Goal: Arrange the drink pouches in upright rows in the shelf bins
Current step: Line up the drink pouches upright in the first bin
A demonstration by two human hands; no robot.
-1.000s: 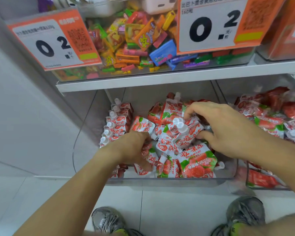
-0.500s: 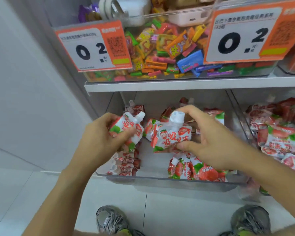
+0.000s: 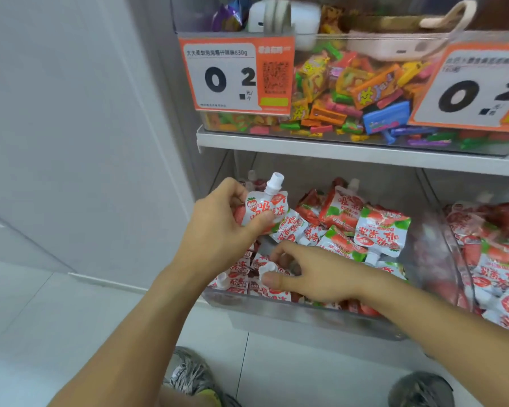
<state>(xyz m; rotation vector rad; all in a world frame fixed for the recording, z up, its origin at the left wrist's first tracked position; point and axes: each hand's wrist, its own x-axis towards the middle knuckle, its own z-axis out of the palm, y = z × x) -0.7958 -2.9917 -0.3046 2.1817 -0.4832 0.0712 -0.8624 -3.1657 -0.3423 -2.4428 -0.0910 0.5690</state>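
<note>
A clear shelf bin (image 3: 306, 320) on the low shelf holds many red-and-white strawberry drink pouches. My left hand (image 3: 218, 230) grips one pouch (image 3: 266, 208) upright above the bin's left side, white spout pointing up. My right hand (image 3: 315, 274) reaches low into the front left of the bin, thumb and fingers pinched on the white spout of another pouch (image 3: 269, 290) that stands among a row of upright pouches (image 3: 238, 277). Loose pouches (image 3: 365, 227) lie jumbled in the middle and right of the bin.
A second clear bin (image 3: 497, 259) of the same pouches sits to the right. The shelf above (image 3: 335, 149) carries a bin of colourful candies (image 3: 350, 92) with orange price tags (image 3: 235, 76). A white wall panel stands left. My shoes (image 3: 194, 377) rest on the tiled floor below.
The view has shifted left. My left hand lifted its pouch upright. My right hand dropped from the middle of the bin down to the front left row, now pinching a pouch spout there.
</note>
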